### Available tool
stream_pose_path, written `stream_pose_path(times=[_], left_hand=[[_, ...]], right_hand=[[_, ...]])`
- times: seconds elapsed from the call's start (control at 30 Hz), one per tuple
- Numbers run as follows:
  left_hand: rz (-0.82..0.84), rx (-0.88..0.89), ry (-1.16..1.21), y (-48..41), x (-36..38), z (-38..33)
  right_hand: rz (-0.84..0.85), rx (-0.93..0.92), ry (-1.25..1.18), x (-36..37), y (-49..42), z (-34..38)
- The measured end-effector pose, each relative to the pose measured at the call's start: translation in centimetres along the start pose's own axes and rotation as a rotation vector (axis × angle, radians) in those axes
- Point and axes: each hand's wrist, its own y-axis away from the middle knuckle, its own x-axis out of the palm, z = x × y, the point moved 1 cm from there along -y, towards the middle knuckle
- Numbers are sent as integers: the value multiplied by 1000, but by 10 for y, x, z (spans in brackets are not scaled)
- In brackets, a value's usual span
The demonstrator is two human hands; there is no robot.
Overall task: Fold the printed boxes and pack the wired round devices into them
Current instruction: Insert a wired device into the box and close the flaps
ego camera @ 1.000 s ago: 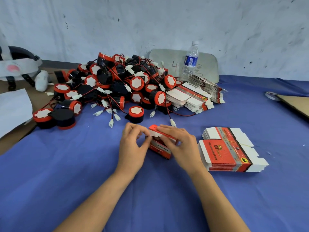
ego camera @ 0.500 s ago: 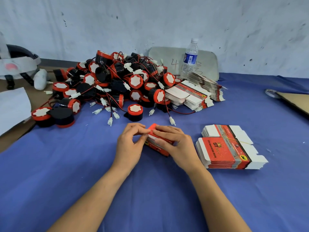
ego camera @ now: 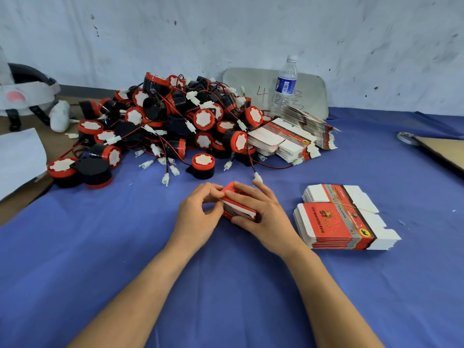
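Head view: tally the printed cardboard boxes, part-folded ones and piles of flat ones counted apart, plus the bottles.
Part-folded red printed cardboard box: 1
Piles of flat red-and-white printed boxes, one at the near right, one by the bottle: 2
Clear plastic water bottle: 1
Total: 4

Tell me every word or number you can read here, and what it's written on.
"ST": large letters on the top of the near stack of flat boxes; the smaller print around it is too small to read.
"4": handwritten on the grey board; the marks beside it are unclear.
Water bottle label: blurred.
Half-folded box and far stack of flat boxes: print too small.
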Motion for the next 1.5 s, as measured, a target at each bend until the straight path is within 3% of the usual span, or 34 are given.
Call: stream_pose_path(times=[0.07, 0.23, 0.37, 0.77, 1.0, 1.27, 1.5], left_hand=[[11, 12, -3, 1, 0, -2], [13, 4, 8, 1, 0, -3], [25, -1, 23, 1, 0, -3], [37, 21, 44, 1, 0, -1], [222, 141, 28, 4, 4, -6], [215, 163, -77, 3, 9, 0], [207, 277, -299, 8, 12, -3]], right_hand=[[24, 2, -49, 2, 1, 1], [102, 148, -646, -7, 3, -5], [72, 175, -824, -11, 0, -15], [87, 188, -758, -11, 2, -14], [84, 228, -817, -12, 2, -12], [142, 223, -747, -14, 1, -5], [36, 239, -699, -7, 1, -4]])
